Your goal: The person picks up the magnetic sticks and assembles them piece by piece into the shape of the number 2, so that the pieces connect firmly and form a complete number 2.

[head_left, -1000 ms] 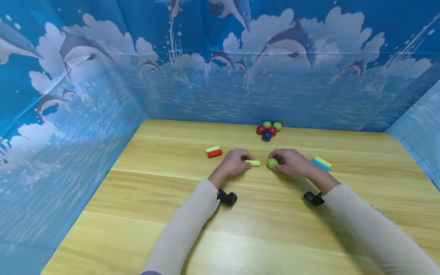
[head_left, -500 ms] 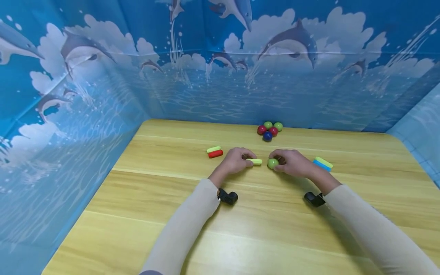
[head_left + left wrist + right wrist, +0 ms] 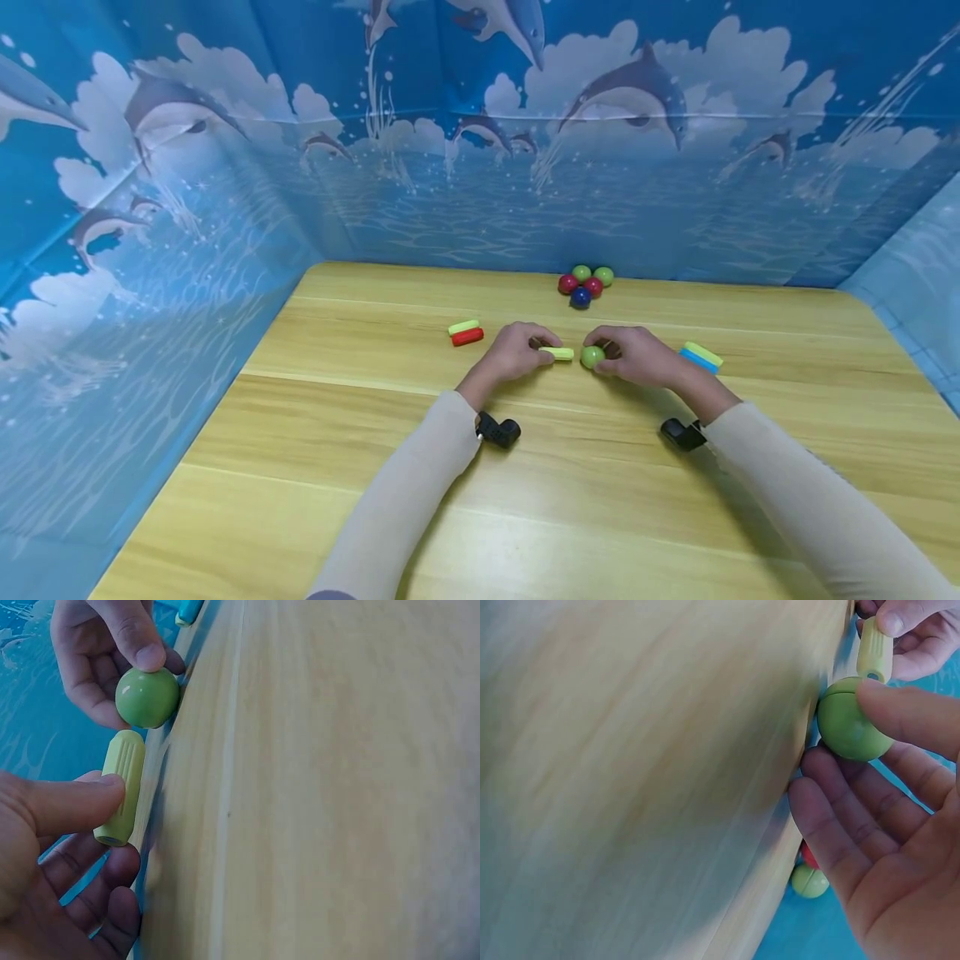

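In the head view my left hand (image 3: 516, 351) pinches a yellow-green ribbed plastic rod (image 3: 124, 769) between thumb and fingers, its free end pointing right. Across from it, my right hand (image 3: 639, 356) holds a green ball (image 3: 592, 358) with thumb and fingertips. A seam line runs round the ball in the right wrist view. Rod and ball are lined up end to end, very close together; a thin gap shows between them in the head view. Both are held low over the wooden table (image 3: 495, 492). The wrist views show the rod's grooves and a hole in the end facing the ball.
Behind the hands, red, green and blue balls (image 3: 581, 297) are grouped near the table's back edge. A red rod (image 3: 467, 337) and a yellow-green rod (image 3: 463, 327) lie left; a blue rod (image 3: 699, 360) and another yellow-green rod (image 3: 704, 353) lie right. A dolphin-print curtain (image 3: 450, 208) surrounds the table.
My left hand has shifted slightly right with the rod, narrowing the gap to the ball. The right hand and ball stay almost in place.
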Action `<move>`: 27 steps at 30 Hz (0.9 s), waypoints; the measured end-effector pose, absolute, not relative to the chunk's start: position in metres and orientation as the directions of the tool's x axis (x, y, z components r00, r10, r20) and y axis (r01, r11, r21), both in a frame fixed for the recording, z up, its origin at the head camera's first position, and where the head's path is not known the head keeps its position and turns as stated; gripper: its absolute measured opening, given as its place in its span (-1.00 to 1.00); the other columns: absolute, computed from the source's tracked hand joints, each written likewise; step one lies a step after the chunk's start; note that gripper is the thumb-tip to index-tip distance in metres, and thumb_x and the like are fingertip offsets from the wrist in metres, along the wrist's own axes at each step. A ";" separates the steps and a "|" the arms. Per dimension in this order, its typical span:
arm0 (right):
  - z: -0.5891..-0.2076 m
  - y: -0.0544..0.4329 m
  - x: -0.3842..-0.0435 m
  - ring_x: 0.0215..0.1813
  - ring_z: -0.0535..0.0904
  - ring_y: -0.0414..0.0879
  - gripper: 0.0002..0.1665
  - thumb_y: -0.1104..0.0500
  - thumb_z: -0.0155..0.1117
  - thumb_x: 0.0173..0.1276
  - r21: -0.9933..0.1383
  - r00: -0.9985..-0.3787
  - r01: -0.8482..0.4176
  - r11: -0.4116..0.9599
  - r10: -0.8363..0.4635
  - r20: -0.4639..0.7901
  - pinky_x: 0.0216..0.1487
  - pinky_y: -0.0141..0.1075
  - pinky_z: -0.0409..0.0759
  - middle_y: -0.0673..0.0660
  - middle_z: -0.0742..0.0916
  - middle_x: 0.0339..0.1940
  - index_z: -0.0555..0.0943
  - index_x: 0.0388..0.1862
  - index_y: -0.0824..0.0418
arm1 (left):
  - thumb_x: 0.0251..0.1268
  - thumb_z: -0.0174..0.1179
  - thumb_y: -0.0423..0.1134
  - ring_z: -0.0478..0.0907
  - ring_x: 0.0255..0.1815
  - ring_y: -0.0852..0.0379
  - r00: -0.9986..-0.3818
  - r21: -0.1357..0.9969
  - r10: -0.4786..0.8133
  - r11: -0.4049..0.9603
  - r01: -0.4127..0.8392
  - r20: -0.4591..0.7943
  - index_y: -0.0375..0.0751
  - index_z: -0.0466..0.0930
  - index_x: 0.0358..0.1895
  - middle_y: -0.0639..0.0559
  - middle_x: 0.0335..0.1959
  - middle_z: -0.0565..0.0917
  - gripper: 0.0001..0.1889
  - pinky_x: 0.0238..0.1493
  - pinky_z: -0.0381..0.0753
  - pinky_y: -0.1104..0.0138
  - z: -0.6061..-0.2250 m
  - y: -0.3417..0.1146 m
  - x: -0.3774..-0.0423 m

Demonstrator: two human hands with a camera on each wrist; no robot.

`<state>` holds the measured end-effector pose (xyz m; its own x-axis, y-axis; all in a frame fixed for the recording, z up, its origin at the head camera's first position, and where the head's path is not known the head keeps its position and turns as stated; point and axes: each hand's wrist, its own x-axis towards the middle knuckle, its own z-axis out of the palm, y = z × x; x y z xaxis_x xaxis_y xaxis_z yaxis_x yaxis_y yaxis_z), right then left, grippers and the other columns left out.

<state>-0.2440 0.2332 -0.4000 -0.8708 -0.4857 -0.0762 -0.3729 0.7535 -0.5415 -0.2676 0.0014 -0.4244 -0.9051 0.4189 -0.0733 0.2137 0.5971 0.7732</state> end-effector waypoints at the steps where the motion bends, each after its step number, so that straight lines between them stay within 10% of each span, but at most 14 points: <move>1: -0.400 0.233 -0.244 0.02 0.67 0.10 -0.61 0.26 0.30 0.36 -0.544 -0.871 -0.372 0.752 -0.486 -0.076 -0.01 -0.03 0.65 0.26 0.70 0.08 0.58 0.16 0.23 | 0.29 0.31 -0.28 0.61 -0.02 0.12 -0.906 0.774 0.418 0.596 0.215 -0.071 0.02 0.76 -0.02 0.05 0.02 0.72 -0.77 -0.06 0.58 0.36 -0.424 0.002 -0.268; 27: -0.405 0.235 -0.246 -0.03 0.68 0.05 -0.61 0.24 0.30 0.37 -0.542 -0.872 -0.373 0.753 -0.485 -0.074 -0.10 -0.13 0.66 0.24 0.72 0.01 0.57 0.16 0.24 | 0.30 0.31 -0.27 0.54 -0.12 0.20 -0.906 0.758 0.421 0.605 0.245 -0.044 0.04 0.76 -0.02 0.11 0.09 0.70 -0.77 -0.15 0.52 0.43 -0.428 0.013 -0.265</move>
<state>-0.2465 0.2353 -0.4047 -0.8716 -0.4847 -0.0738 -0.3730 0.7532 -0.5418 -0.2653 0.0130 -0.4280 -0.9058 0.4214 -0.0437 0.2448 0.6048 0.7579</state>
